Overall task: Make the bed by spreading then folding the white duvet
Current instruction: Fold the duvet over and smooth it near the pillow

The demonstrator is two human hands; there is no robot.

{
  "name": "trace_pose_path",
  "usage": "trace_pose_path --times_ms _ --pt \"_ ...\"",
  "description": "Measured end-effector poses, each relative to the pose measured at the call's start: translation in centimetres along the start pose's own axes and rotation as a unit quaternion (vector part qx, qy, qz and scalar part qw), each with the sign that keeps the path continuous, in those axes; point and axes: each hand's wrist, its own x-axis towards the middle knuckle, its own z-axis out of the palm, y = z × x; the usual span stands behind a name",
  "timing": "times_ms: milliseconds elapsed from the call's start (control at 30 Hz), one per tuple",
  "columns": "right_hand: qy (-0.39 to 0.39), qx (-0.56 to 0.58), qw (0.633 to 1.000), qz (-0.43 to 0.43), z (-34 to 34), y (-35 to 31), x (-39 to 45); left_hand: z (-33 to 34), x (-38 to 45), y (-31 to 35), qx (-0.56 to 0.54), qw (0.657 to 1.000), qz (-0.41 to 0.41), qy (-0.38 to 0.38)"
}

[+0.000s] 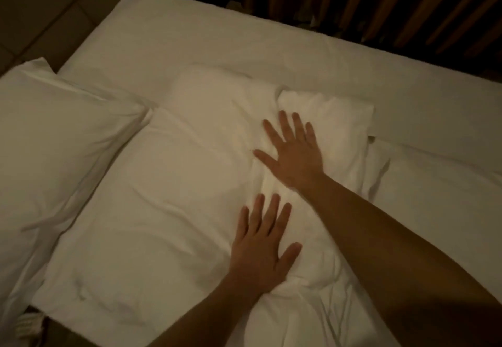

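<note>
A white pillow [163,183] lies in the middle of the bed, with both my hands flat on its right part. My left hand [260,249] presses palm down near the pillow's lower right, fingers spread. My right hand [293,151] rests palm down higher up, near the pillow's upper right corner, fingers spread too. White bedding [434,197], possibly the duvet, lies smooth to the right of the pillow and wrinkled below it. Neither hand grips any cloth.
A second white pillow [54,135] lies to the left, touching the first. The white sheet [217,37] covers the bed's far part. A dark slatted wall [380,1] stands behind the bed. Tiled floor [40,7] shows at the upper left.
</note>
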Motion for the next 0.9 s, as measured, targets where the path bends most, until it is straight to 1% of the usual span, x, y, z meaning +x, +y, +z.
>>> trace_pose_path --times_ms 100,200,267,300,333,367,400,433,467,500,533,600,667,733,800,900 --pt "0.002 -0.049 0.998 0.039 1.3 3.4 0.6 1.0 -1.0 0.0 0.023 1.0 0.019 -0.011" --pt "-0.037 -0.1 0.984 0.144 0.8 7.9 1.0 2.4 -3.5 1.0 0.026 0.999 0.041 -0.013" --pt "-0.064 -0.106 0.967 0.225 -0.6 10.5 0.7 2.2 -4.9 0.7 0.027 0.994 0.098 -0.03" --pt "-0.068 -0.106 0.96 0.25 -1.6 11.2 0.5 1.4 -4.4 -0.2 0.029 0.989 0.138 -0.034" --pt "-0.062 -0.107 0.957 0.261 -2.8 11.4 0.4 0.1 -2.9 -1.6 0.042 0.982 0.184 -0.021" --pt "-0.039 -0.108 0.959 0.258 -3.9 11.0 0.2 -1.4 -0.6 -3.2 0.065 0.973 0.221 0.01" --pt "0.0 -0.108 0.964 0.241 -4.9 10.1 0.1 -3.2 2.2 -4.7 0.077 0.97 0.227 0.046" --pt "0.045 -0.099 0.971 0.212 -5.5 8.7 -0.1 -5.5 5.2 -6.0 0.071 0.974 0.197 0.083" --pt "0.081 -0.075 0.978 0.179 -6.0 6.7 -0.5 -7.8 8.3 -7.1 0.054 0.982 0.146 0.102" --pt "0.103 -0.039 0.983 0.149 -6.4 4.2 -1.1 -9.8 11.1 -7.7 0.041 0.99 0.097 0.095" --pt "0.115 -0.007 0.986 0.124 -6.4 1.5 -2.1 -11.0 13.4 -8.0 0.04 0.995 0.064 0.067" --pt "0.104 0.044 0.989 0.099 -5.1 -3.5 -4.5 -11.1 16.1 -8.0 0.06 0.998 0.03 0.003" --pt "0.054 0.075 0.992 0.085 -2.4 -6.9 -7.6 -9.4 16.4 -8.2 0.067 0.997 0.01 -0.033" --pt "0.023 0.065 0.995 0.07 1.3 -7.3 -11.2 -7.2 14.9 -8.8 0.062 0.998 -0.002 -0.029" --pt "0.02 0.045 0.996 0.075 4.8 -5.6 -14.9 -5.5 12.5 -9.9 0.069 0.998 0.0 -0.011" --pt "0.026 0.037 0.994 0.102 7.2 -3.4 -18.5 -4.6 8.5 -12.7 0.106 0.994 0.014 0.024"
